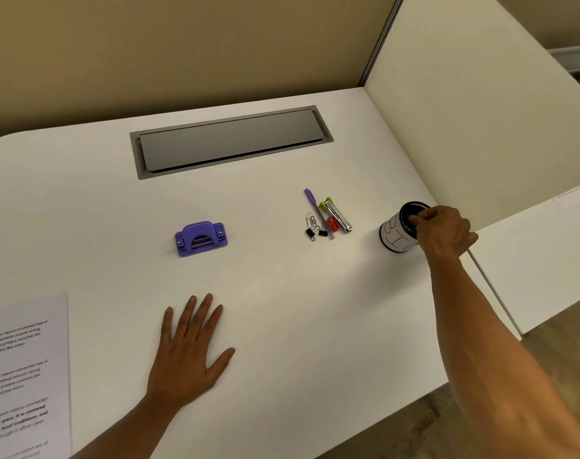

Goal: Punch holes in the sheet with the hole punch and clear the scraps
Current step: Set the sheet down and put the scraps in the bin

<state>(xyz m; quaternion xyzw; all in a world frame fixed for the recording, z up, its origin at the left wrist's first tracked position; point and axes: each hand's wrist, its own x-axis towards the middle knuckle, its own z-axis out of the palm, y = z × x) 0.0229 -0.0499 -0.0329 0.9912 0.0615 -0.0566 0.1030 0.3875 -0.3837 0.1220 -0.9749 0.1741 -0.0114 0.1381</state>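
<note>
Purple hole punch (201,238) sits untouched beyond the flat left hand's (189,352) fingers; right hand (442,231) grips a bin (398,231); sheet (23,369) unpunched.

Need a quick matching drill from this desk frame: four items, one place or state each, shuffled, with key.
Items:
1. purple plastic hole punch
2. printed white paper sheet
3. black cylindrical cup with white label
4. left hand

States:
A. gripped at the rim by the right hand
B. flat on the white desk, fingers spread
C. at the desk's left edge, partly out of frame
D. standing alone, mid-desk

Pairs: 1-D, 2-C, 3-A, 4-B
</note>
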